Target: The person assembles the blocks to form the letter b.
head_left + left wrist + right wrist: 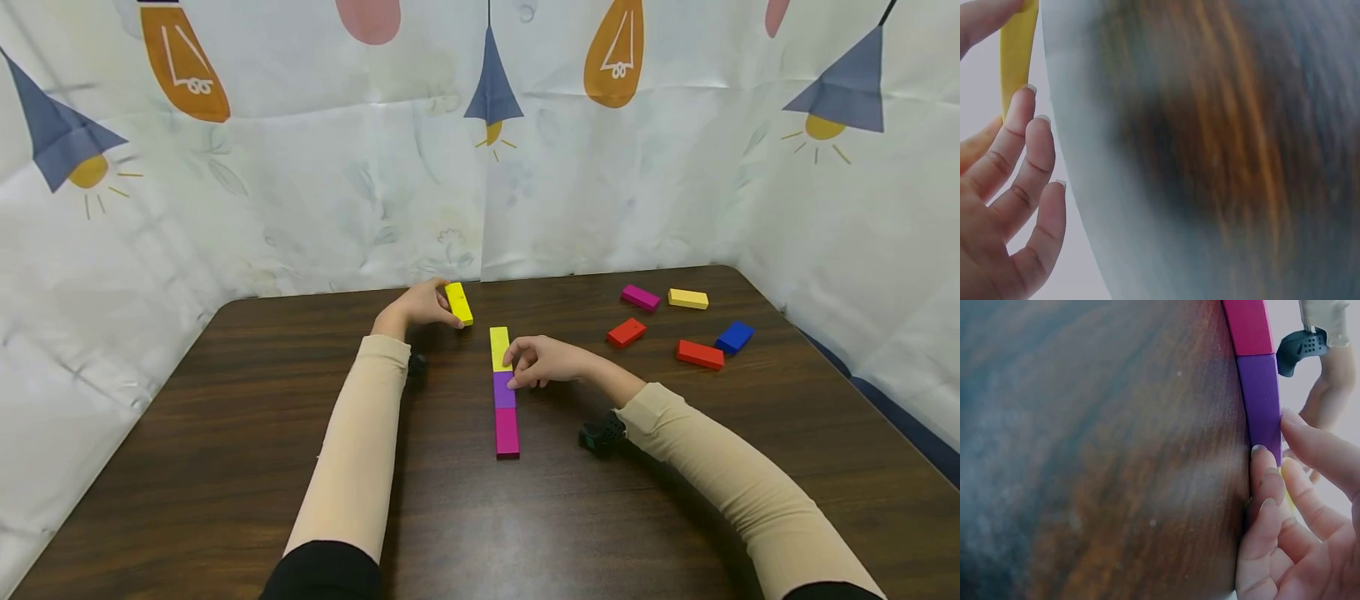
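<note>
A row of three blocks lies end to end on the table: a yellow block [499,348] at the far end, a purple block [504,390] in the middle and a magenta block [507,433] nearest me. My right hand [551,361] is at the row's right side, its bent fingers beside the yellow block and its thumb touching the purple block [1261,403]. Beyond the row and to its left, my left hand [423,304] pinches another yellow block [459,303] between thumb and fingers. Part of that block is cut off in the left wrist view.
On the right of the brown table [225,467] lie a magenta block [641,297], a pale yellow block [688,298], a red block [626,332], another red block [700,354] and a blue block [735,337]. A printed curtain [315,192] hangs behind the table.
</note>
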`<state>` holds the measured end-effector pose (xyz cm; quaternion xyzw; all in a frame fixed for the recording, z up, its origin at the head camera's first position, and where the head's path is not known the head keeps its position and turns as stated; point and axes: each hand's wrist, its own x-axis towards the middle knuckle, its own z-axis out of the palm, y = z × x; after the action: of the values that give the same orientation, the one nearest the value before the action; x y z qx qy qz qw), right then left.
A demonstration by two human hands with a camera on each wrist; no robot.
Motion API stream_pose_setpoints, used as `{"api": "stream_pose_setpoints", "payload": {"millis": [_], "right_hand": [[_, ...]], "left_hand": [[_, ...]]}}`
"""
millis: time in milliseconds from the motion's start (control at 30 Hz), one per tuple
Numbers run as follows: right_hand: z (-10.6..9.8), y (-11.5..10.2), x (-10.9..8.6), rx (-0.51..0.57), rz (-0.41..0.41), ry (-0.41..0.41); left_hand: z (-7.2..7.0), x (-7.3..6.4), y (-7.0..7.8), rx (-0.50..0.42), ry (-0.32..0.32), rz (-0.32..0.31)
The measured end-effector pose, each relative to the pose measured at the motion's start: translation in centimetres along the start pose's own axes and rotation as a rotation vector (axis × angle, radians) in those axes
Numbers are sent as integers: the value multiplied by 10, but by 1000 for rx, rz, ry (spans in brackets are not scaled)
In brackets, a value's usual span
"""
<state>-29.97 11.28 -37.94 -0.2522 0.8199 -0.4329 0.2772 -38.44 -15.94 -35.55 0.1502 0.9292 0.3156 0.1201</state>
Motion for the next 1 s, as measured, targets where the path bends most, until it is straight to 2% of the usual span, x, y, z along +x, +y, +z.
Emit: {"api": "stream_pose_setpoints", "payload": {"millis": [300, 567, 1000], "right_hand": [[-1, -1, -1, -7, 11, 8], [-1, 0, 1, -24, 23, 3], [-1, 2, 1, -9, 2, 6]], "left_hand": [[10, 13, 5, -39, 13, -59], [16, 10, 15, -66, 27, -81], [22, 17, 27, 1, 0, -100]]}}
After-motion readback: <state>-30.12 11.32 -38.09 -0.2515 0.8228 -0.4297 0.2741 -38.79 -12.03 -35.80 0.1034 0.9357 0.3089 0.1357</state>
